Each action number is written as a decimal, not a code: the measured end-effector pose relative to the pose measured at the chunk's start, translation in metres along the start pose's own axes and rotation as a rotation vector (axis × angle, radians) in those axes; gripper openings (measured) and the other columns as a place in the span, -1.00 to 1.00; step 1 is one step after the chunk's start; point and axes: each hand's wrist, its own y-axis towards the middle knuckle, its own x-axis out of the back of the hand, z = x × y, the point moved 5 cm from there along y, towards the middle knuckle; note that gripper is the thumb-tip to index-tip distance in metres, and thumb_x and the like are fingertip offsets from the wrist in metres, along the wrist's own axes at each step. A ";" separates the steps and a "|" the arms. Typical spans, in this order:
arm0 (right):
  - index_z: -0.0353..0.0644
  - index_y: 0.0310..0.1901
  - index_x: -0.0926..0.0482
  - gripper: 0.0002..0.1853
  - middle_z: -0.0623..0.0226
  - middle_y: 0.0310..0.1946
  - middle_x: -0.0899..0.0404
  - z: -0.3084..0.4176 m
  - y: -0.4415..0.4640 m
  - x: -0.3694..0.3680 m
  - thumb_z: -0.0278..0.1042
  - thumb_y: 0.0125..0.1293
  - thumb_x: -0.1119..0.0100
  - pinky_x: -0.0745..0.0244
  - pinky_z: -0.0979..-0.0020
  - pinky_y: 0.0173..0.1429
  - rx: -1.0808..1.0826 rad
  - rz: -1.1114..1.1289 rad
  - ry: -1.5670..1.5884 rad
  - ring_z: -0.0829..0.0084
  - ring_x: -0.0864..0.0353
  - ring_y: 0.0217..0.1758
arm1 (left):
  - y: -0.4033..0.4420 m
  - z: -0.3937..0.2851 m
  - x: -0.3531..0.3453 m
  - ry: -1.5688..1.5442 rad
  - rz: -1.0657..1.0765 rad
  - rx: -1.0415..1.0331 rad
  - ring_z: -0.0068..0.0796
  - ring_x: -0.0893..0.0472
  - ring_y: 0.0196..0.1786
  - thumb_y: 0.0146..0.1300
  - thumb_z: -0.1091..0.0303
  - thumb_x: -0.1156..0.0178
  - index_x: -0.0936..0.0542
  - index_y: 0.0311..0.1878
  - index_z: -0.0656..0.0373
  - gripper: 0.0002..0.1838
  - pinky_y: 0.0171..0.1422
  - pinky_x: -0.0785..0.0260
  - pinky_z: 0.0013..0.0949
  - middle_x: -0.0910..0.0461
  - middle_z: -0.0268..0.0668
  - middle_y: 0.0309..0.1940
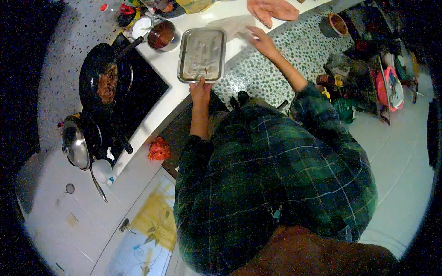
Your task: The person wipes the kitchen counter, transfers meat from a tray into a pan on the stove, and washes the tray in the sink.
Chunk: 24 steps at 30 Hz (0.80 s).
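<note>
My left hand [201,91] grips the near edge of a rectangular metal tray [203,53], thumb up on the rim and fingers partly hidden beneath it. Dull streaks and a small dark bit show on the tray's bottom. My right hand [263,43] is beyond the tray to the right, its fingers curled together at the counter's edge. Close to those fingers lies a crumpled clear plastic bag [232,25]. Whatever the right fingers hold is too small and blurred to name.
A wok [99,80] with browned food and a utensil sits on the black stove [145,85] at left. A pot of reddish-brown contents [162,36] stands left of the tray. Pinkish-orange gloves [271,11] lie at the far counter edge. A metal lid [76,145] is lower left.
</note>
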 end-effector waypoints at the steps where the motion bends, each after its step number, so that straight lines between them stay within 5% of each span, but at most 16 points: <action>1: 0.08 0.24 -0.27 -0.50 0.15 0.21 -0.28 -0.010 0.025 -0.007 -0.16 0.24 -0.05 -0.29 0.26 0.22 0.203 -0.115 -0.467 0.16 -0.36 0.18 | -0.002 -0.002 0.007 0.018 -0.076 0.035 -0.01 -0.41 0.13 0.16 0.74 0.08 -0.12 0.24 0.10 -0.42 0.15 -0.36 0.11 -0.27 -0.02 0.15; 2: 0.21 0.26 -0.23 -0.45 0.17 0.27 -0.21 -0.001 0.036 -0.018 -0.19 0.21 -0.09 -0.25 0.23 0.24 0.412 -0.232 -0.929 0.11 -0.32 0.21 | -0.006 -0.002 0.015 0.034 -0.155 0.069 -0.02 -0.41 0.13 0.17 0.75 0.10 -0.13 0.24 0.10 -0.42 0.17 -0.35 0.09 -0.27 -0.03 0.15; 3: 0.21 0.26 -0.23 -0.45 0.17 0.27 -0.21 -0.003 0.042 -0.027 -0.19 0.21 -0.09 -0.25 0.23 0.24 0.429 -0.217 -0.920 0.11 -0.32 0.21 | -0.012 -0.007 0.013 0.007 -0.036 -0.013 -0.06 -0.42 0.12 0.19 0.73 0.10 -0.14 0.23 0.11 -0.46 0.15 -0.38 0.05 -0.28 -0.06 0.15; 6: 0.20 0.21 -0.32 -0.46 0.12 0.26 -0.17 -0.012 0.048 -0.051 -0.31 0.13 -0.09 -0.22 0.16 0.23 0.289 -0.132 -1.139 0.02 -0.23 0.23 | -0.035 -0.011 0.028 0.070 -0.193 0.066 -0.09 -0.44 0.10 0.22 0.69 0.10 -0.14 0.23 0.11 -0.48 0.11 -0.40 0.04 -0.31 -0.09 0.13; 8: 0.17 0.19 -0.33 -0.45 0.18 0.22 -0.25 -0.037 0.060 -0.049 -0.33 0.09 -0.09 -0.25 0.22 0.22 0.518 -0.162 -1.235 0.03 -0.19 0.27 | -0.039 -0.010 0.039 0.085 -0.178 0.060 -0.11 -0.46 0.08 0.24 0.64 0.09 -0.15 0.22 0.09 -0.52 0.07 -0.42 0.03 -0.33 -0.11 0.11; 10: -0.06 -0.13 -0.50 -0.68 0.17 -0.02 -0.47 -0.049 0.077 -0.028 -0.52 0.02 -0.07 -0.38 0.23 0.04 0.560 -0.085 -0.913 0.06 -0.38 0.10 | -0.051 -0.007 0.028 0.082 -0.126 0.077 -0.14 -0.47 0.06 0.26 0.60 0.07 -0.17 0.20 0.06 -0.54 0.04 -0.44 0.02 -0.34 -0.13 0.10; 12: -0.12 -0.15 -0.48 -0.74 0.09 -0.15 -0.51 -0.042 0.083 -0.007 -0.47 0.06 -0.05 -0.40 0.17 -0.06 0.493 -0.055 -0.484 0.01 -0.48 -0.08 | -0.046 0.006 0.034 0.067 -0.142 0.152 -0.14 -0.48 0.04 0.27 0.56 0.06 -0.17 0.20 0.03 -0.55 -0.02 -0.47 0.00 -0.33 -0.14 0.11; 14: -0.18 -0.18 -0.45 -0.78 0.02 -0.29 -0.54 -0.017 0.083 0.000 -0.28 0.17 -0.03 -0.39 0.14 -0.12 0.426 -0.077 -0.403 -0.05 -0.50 -0.20 | -0.048 0.003 0.015 0.221 -0.134 0.096 -0.16 -0.49 0.03 0.26 0.55 0.04 -0.16 0.20 0.02 -0.54 -0.06 -0.49 -0.02 -0.34 -0.15 0.09; 16: -0.27 -0.09 -0.46 -0.69 0.04 -0.42 -0.55 -0.007 0.076 0.008 -0.25 0.21 -0.03 -0.40 0.35 -0.22 0.110 -0.106 -0.516 0.16 -0.56 -0.33 | -0.043 0.007 0.015 0.684 0.072 -0.276 -0.15 -0.49 0.02 0.25 0.55 0.03 -0.17 0.20 0.04 -0.54 -0.07 -0.49 -0.01 -0.36 -0.14 0.08; 17: -0.23 -0.17 -0.50 -0.54 -0.07 -0.32 -0.55 -0.013 0.080 0.009 0.06 0.27 0.11 -0.40 0.16 -0.12 0.177 -0.123 -0.485 -0.08 -0.52 -0.21 | -0.034 0.013 0.016 0.559 0.090 -0.204 -0.15 -0.45 0.07 0.16 0.53 -0.11 -0.21 0.20 0.04 -0.47 0.00 -0.47 -0.06 -0.32 -0.13 0.11; 19: -0.25 -0.15 -0.51 -0.49 -0.07 -0.29 -0.56 0.003 0.066 0.023 0.11 0.27 0.13 -0.39 0.18 -0.09 0.050 -0.143 -0.459 -0.04 -0.53 -0.19 | -0.025 0.022 0.011 -0.005 -0.039 0.149 -0.13 -0.40 0.14 0.10 0.50 -0.22 -0.16 0.24 -0.02 -0.34 0.07 -0.43 -0.03 -0.28 -0.12 0.15; 20: -0.28 -0.13 -0.53 -0.43 -0.07 -0.26 -0.56 0.012 0.059 0.029 0.16 0.26 0.14 -0.39 0.20 -0.07 -0.073 -0.160 -0.421 0.00 -0.54 -0.17 | -0.024 0.020 0.003 -0.010 -0.031 0.151 -0.13 -0.40 0.14 0.10 0.50 -0.22 -0.16 0.24 -0.02 -0.34 0.07 -0.43 -0.03 -0.28 -0.12 0.15; 21: -0.34 -0.14 -0.55 -0.38 -0.02 -0.24 -0.58 -0.002 0.057 0.033 0.20 0.25 0.12 -0.38 0.27 -0.03 0.053 -0.283 -0.161 0.15 -0.57 -0.14 | -0.022 0.018 -0.004 0.035 -0.061 0.139 -0.13 -0.44 0.08 0.16 0.53 -0.12 -0.17 0.23 0.01 -0.42 0.03 -0.46 0.00 -0.31 -0.13 0.13; 24: -0.31 -0.14 -0.55 -0.39 0.04 -0.29 -0.59 0.031 0.042 0.038 0.21 0.23 0.09 -0.39 0.32 -0.03 0.137 -0.298 -0.147 0.25 -0.57 -0.15 | -0.005 0.024 -0.003 0.037 0.028 0.099 -0.12 -0.48 0.05 0.21 0.54 -0.04 -0.17 0.21 0.03 -0.49 -0.02 -0.48 0.05 -0.34 -0.15 0.11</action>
